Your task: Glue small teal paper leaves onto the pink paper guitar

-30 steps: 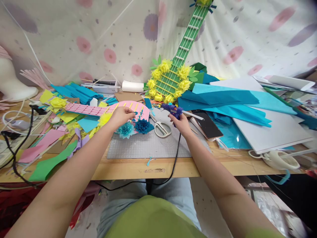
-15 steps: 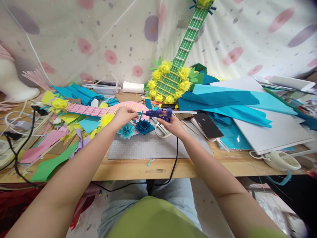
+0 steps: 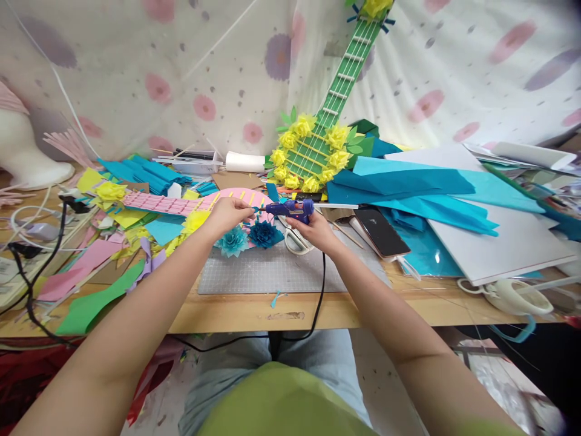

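Head view: left hand [image 3: 230, 214], fingertips together, pinched a blue scrap [image 3: 256, 209] above the pink guitar [image 3: 177, 206]; right hand [image 3: 315, 231], curled closed, gripped a glue gun [image 3: 290, 209] at the guitar's right end.

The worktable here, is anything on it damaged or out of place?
Yes: the worktable has a brown, scuffed patch near its front edge, where the wood looks worn. Just beyond it, a stray blue scrap lies by the cutting mat, apart from the paper scraps heaped at left. The glue gun shows no obvious damage.
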The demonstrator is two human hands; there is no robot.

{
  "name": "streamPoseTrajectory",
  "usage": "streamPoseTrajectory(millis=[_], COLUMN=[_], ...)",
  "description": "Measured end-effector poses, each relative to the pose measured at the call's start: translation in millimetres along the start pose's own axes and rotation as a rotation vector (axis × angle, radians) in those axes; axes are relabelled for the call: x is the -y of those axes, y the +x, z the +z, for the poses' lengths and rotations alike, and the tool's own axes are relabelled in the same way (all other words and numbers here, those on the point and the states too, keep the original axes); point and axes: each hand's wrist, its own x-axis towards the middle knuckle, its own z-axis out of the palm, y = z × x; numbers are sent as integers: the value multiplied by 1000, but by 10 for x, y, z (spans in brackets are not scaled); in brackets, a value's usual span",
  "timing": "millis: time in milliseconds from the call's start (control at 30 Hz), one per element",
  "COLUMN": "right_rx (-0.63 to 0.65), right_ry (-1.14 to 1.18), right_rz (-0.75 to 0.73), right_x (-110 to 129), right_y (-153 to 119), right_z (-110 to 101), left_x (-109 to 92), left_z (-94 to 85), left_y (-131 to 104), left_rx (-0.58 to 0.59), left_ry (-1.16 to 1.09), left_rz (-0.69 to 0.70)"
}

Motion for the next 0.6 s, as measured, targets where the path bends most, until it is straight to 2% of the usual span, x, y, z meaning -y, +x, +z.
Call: streamPoseTrajectory(millis=[167,433,600], right_rx=[6,8,19], right_ry=[38,81,72], right_rz=[-31,-4,38], right_x=[52,68,42], right_y=[7,6,1], right_z=[-12,-12,-43], left_x=[14,95,62], left_z=[1,23,33], left_y=[-4,48,37], left_rx=[11,14,15], left_ry=[-24,-42,-59], left_rz=[-4,24,4])
